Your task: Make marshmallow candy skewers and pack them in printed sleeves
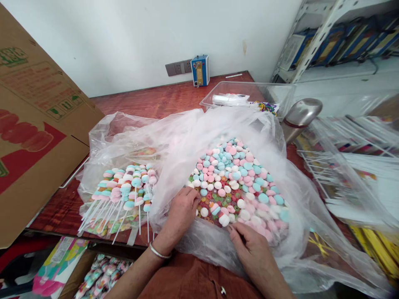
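A clear plastic bag (174, 145) lies open in front of me. Pink, blue and white marshmallow candies (229, 158) fill it, with red and green ring gummies (218, 198) at the near side. My left hand (183, 207), a bangle on its wrist, is at the left of the gummies with its fingers curled in; what they hold is hidden. Thumb and finger of my right hand (252, 245) are pinched at the near edge, right beside a white candy (223, 220); I cannot make out what is between them. To the left lies a pile of candy skewers (124, 187) on white sticks.
A cardboard box (37, 112) stands at the left. Behind the bag are a clear plastic tray (224, 88) and a blue device (200, 71) by the wall. At the right are a steel flask (301, 116) and bagged white sticks (370, 166). Wrapped sweets (102, 276) fill a box below.
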Demonstrator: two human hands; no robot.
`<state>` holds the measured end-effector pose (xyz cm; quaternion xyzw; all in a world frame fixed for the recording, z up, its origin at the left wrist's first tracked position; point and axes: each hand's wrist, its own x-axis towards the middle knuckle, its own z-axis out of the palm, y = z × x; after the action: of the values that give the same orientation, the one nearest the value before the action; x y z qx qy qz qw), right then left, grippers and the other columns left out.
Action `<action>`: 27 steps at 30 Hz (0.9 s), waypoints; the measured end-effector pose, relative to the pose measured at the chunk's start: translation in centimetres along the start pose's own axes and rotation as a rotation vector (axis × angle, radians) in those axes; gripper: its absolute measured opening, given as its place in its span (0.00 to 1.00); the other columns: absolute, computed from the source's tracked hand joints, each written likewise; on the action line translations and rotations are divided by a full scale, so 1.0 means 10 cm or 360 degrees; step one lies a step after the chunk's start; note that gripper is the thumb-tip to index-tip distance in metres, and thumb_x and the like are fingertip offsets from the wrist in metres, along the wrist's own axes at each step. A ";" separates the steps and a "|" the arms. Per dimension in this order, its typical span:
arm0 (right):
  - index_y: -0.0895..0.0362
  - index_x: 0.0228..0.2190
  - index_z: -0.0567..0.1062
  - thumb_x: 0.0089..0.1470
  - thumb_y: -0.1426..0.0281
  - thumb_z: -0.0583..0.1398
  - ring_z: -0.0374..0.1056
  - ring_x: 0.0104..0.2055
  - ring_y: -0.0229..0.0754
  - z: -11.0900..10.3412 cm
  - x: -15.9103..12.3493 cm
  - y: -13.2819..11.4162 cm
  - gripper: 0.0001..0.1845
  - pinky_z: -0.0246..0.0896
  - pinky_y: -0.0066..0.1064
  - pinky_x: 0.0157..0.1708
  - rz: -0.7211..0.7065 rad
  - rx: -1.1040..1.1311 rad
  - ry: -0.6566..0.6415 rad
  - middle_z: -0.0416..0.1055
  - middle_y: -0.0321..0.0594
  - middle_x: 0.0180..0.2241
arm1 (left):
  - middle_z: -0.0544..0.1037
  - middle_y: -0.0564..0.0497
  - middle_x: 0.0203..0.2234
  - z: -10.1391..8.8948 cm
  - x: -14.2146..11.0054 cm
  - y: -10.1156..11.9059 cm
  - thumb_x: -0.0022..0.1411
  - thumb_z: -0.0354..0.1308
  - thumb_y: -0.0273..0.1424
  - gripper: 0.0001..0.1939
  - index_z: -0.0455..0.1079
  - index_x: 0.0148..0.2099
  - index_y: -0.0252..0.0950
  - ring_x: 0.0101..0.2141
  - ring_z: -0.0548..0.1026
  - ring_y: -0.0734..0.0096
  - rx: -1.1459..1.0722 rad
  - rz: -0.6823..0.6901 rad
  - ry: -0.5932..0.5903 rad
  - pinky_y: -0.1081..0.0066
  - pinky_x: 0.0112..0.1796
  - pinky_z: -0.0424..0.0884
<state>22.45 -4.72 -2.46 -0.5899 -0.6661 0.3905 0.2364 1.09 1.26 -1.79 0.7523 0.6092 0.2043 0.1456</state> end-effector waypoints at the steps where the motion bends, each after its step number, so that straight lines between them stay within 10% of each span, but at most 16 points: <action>1: 0.55 0.24 0.69 0.62 0.63 0.49 0.67 0.29 0.42 0.01 0.01 -0.01 0.18 0.56 0.28 0.30 -0.0005 -0.0027 -0.0009 0.72 0.37 0.25 | 0.75 0.49 0.32 0.00 -0.01 0.01 0.63 0.54 0.25 0.06 0.71 0.35 0.37 0.36 0.71 0.64 -0.0079 -0.0036 0.0033 0.66 0.39 0.67; 12: 0.55 0.25 0.69 0.63 0.66 0.48 0.67 0.31 0.42 0.02 0.04 -0.12 0.18 0.55 0.29 0.31 -0.0046 -0.0181 -0.0044 0.73 0.39 0.27 | 0.80 0.51 0.28 -0.03 0.04 0.12 0.52 0.65 0.37 0.13 0.73 0.38 0.34 0.29 0.78 0.68 -0.1760 -0.0899 -0.0197 0.68 0.34 0.74; 19: 0.55 0.25 0.68 0.63 0.64 0.48 0.67 0.31 0.43 -0.02 0.04 -0.09 0.17 0.55 0.30 0.32 0.0012 -0.0122 -0.0014 0.72 0.39 0.27 | 0.78 0.52 0.30 -0.12 -0.01 -0.07 0.62 0.56 0.32 0.11 0.74 0.46 0.39 0.31 0.75 0.69 -0.0836 -0.0528 0.0159 0.69 0.35 0.72; 23: 0.55 0.25 0.68 0.62 0.63 0.48 0.67 0.31 0.43 -0.01 0.05 -0.07 0.18 0.55 0.30 0.32 0.0022 -0.0123 -0.0048 0.71 0.39 0.27 | 0.77 0.48 0.34 -0.13 -0.02 -0.11 0.62 0.55 0.25 0.10 0.77 0.39 0.38 0.38 0.73 0.65 -0.0271 0.0013 -0.0057 0.66 0.41 0.69; 27: 0.55 0.24 0.67 0.62 0.62 0.48 0.66 0.31 0.44 0.01 0.04 -0.06 0.18 0.54 0.30 0.31 0.0021 -0.0154 -0.0071 0.71 0.39 0.27 | 0.75 0.46 0.35 -0.09 -0.02 -0.07 0.62 0.55 0.24 0.08 0.76 0.38 0.36 0.37 0.72 0.63 0.0038 0.0036 -0.0173 0.64 0.40 0.68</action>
<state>21.91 -4.31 -2.05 -0.5960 -0.6855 0.3724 0.1900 -0.02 1.19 -1.35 0.7708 0.5943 0.1574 0.1670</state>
